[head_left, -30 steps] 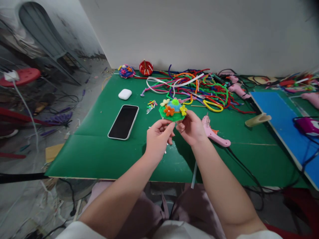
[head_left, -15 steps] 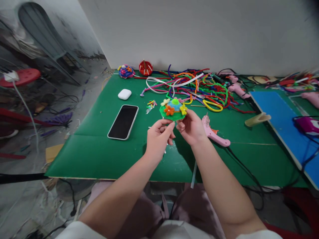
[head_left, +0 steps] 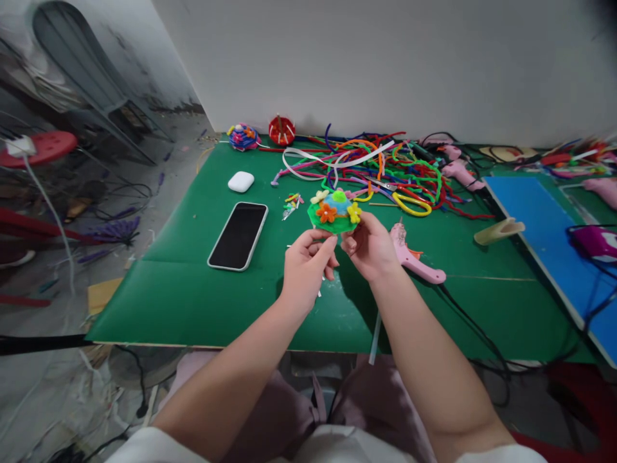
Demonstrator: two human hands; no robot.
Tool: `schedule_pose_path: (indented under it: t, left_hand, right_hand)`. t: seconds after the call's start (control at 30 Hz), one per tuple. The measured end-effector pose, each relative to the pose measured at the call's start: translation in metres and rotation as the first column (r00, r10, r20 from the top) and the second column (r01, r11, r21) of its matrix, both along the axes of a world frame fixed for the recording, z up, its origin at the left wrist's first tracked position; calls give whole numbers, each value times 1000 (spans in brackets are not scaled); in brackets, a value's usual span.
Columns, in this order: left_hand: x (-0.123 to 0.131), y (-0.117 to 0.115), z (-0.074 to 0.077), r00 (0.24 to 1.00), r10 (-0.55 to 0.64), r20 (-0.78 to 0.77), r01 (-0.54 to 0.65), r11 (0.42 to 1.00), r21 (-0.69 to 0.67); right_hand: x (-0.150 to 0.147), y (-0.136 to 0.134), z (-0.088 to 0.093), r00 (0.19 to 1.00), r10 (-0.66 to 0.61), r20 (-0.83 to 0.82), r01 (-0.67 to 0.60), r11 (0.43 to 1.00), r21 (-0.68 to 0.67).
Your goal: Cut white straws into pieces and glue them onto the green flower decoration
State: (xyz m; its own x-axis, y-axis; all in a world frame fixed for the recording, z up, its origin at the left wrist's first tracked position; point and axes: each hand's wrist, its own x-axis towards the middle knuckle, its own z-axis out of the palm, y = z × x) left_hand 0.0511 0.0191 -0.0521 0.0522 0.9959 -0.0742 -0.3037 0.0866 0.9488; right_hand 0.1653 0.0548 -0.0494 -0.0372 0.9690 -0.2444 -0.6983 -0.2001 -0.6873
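The hat (head_left: 336, 211) is held up over the middle of the bench (head_left: 231, 315), just beyond the fingertips of both hands. The left hand (head_left: 308, 262) is clamped on the brim's near edge, thumb against fingers; the right hand (head_left: 375, 249) is clamped on the brim at its right side. The glue gun (head_left: 424, 270) lies just right of the right hand, the phone (head_left: 238, 236) toward the bench's left edge. Compared with the earlier frames, hat and hands have barely moved.
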Motion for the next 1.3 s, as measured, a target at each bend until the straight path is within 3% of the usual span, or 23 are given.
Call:
schedule_pose_path:
  t: [1.3]
  left_hand:
    - [-1,-2,0,1000,-18,16,19,998,-57]
  right_hand:
    - [0,-1,0,999,20,51,-21,999,25]
